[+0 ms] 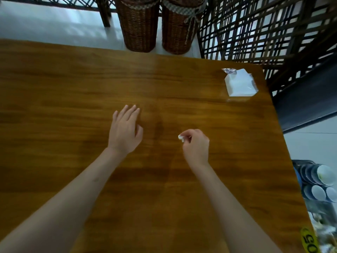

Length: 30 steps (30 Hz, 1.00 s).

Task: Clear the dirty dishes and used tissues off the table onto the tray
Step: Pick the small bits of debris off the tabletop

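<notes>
My right hand [196, 145] hovers over the middle of the wooden table [73, 106], its fingers curled and pinching a small white scrap of tissue [180, 137]. My left hand [125, 130] lies flat over the table to the left of it, fingers straight and spread, holding nothing. A pack of white napkins in clear plastic [239, 83] lies at the table's far right corner. Stacked white and blue bowls and cups [319, 181] sit off the table's right edge, low down; what they stand on is hard to make out.
Two tall wicker baskets [139, 24] [177, 28] stand on the floor beyond the far edge. A dark lattice screen [264, 28] rises at the back right. A yellow tag [310, 241] sticks at the table's near right edge.
</notes>
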Available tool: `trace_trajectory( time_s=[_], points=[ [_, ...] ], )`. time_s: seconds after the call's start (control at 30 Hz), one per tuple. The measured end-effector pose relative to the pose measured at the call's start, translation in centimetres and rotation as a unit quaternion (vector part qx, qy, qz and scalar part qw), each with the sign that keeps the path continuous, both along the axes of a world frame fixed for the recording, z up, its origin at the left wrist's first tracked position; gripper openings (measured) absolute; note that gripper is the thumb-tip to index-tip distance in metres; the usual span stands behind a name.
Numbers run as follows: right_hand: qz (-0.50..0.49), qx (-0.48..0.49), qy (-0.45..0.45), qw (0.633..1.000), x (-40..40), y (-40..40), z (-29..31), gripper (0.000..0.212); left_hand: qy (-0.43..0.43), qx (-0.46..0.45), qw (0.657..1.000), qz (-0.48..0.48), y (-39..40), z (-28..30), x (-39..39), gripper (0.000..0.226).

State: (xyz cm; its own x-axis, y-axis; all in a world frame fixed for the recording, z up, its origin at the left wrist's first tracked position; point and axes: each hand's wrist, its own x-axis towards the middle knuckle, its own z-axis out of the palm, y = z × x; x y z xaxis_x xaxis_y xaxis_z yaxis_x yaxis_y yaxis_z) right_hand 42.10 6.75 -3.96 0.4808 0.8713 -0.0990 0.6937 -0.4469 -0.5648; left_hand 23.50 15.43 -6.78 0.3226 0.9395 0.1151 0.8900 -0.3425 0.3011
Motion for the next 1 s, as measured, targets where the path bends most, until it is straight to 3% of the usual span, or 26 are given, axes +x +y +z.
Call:
trace_trajectory(
  time_s=[0.3,0.6,0.9,1.0],
  points=[
    [0.041,0.037,-0.016,0.998,1.9,12.9,-2.3,0.019,0.009,-0.016,1.0,0.017,9.8,-2.7,3.5,0.051],
    [0.122,0.095,-0.045,0.987,1.2,23.9,-3.6,0.017,-0.038,-0.023,0.999,0.014,12.5,-4.8,5.1,0.054],
    [0.273,0.079,-0.113,0.952,1.8,25.8,-5.1,0.024,-0.042,-0.022,0.999,0.027,12.5,-4.9,5.2,0.053],
    [0.276,0.079,-0.116,0.951,2.9,24.7,-5.3,0.021,-0.039,-0.028,0.998,0.026,12.6,-4.9,5.2,0.054]
  ],
)
